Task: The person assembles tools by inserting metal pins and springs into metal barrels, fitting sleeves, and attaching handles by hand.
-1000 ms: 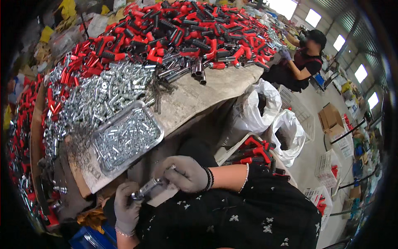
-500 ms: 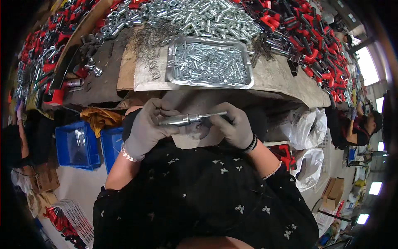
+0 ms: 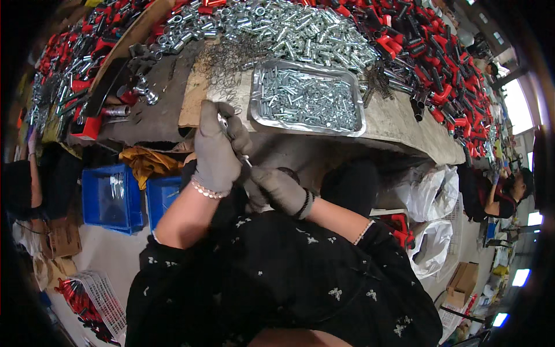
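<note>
My left hand point(image 3: 217, 151), in a grey glove, is raised near the bench's front edge and wrapped round a silver metal cylinder with a thin rod point(image 3: 247, 161). Most of the cylinder is hidden by the fingers; only a bit shows at the top of the fist. Lower and to the right, my right hand point(image 3: 282, 189), also gloved, is closed at the rod's lower end. The assembly now points steeply up and away from me. Just beyond sits a metal tray point(image 3: 306, 126) of small silver pins, with a tangle of thin springs point(image 3: 228, 72) left of it.
Behind the tray lies a heap of silver metal sleeves point(image 3: 312, 32). Red and black tool parts point(image 3: 442, 87) pile up at the right. Blue bins point(image 3: 111, 222) stand low on the left, white sacks point(image 3: 433, 196) on the right. Other people work at both sides.
The cylinder and rod have swung from nearly level to steep. My left hand has risen and turned over the cylinder; my right hand has moved left and down toward my body.
</note>
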Action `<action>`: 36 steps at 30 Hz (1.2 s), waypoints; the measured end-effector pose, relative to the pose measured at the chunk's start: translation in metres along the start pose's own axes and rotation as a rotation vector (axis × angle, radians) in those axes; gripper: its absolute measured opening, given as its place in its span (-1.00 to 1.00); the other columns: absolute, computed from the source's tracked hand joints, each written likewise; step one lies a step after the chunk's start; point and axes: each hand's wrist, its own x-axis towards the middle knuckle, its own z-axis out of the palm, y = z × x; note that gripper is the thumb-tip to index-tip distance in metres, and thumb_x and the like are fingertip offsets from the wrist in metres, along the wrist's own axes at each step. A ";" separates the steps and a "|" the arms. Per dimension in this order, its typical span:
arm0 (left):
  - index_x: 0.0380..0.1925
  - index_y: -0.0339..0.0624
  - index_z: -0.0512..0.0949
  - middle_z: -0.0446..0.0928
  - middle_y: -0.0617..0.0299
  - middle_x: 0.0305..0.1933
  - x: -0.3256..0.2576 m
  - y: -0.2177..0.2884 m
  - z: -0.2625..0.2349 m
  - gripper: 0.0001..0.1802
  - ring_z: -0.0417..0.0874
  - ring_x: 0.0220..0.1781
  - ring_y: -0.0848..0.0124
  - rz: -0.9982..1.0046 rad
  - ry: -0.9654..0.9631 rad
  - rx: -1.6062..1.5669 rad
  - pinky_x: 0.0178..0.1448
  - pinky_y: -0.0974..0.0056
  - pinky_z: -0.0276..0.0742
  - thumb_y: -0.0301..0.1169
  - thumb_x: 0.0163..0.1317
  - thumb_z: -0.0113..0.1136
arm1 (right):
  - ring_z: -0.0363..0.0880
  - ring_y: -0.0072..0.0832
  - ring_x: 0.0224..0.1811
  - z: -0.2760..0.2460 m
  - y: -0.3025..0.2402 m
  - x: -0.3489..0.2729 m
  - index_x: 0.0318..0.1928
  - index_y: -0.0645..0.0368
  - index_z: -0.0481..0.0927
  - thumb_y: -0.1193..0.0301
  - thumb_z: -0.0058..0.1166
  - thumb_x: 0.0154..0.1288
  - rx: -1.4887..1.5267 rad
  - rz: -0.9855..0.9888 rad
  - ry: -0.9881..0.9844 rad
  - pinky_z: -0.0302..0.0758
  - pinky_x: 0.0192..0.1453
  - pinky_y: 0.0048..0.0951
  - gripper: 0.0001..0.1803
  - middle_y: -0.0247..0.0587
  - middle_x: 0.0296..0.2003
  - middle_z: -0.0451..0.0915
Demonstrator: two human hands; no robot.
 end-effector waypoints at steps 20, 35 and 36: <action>0.02 -0.17 0.50 0.63 0.01 -0.20 -0.032 -0.018 -0.004 -0.53 0.69 -0.20 0.09 0.076 -0.430 1.685 -0.14 0.10 0.56 -0.22 0.16 0.35 | 0.66 -0.15 -0.12 0.041 -0.097 -0.072 -0.02 0.16 0.64 0.39 0.21 0.26 -1.314 -0.115 0.556 0.57 -0.02 -0.25 -0.71 -0.02 -0.13 0.67; -0.10 -0.23 0.51 0.53 0.31 -0.42 -0.052 -0.021 -0.046 -0.73 0.46 -0.54 0.66 -0.268 -0.031 0.990 -0.50 0.49 0.35 -0.44 0.22 0.29 | 0.59 -0.12 -0.04 0.038 -0.148 -0.081 0.04 0.24 0.58 0.51 0.08 0.30 -1.815 -0.672 0.872 0.50 0.09 -0.26 -0.70 0.02 -0.10 0.61; -0.10 -0.23 0.52 0.54 0.30 -0.41 -0.053 -0.021 -0.043 -0.73 0.47 -0.53 0.66 -0.233 -0.025 1.025 -0.49 0.49 0.36 -0.43 0.22 0.30 | 0.59 -0.12 -0.04 0.039 -0.135 -0.087 0.04 0.24 0.58 0.51 0.08 0.30 -1.804 -0.660 0.874 0.50 0.09 -0.26 -0.70 0.02 -0.10 0.61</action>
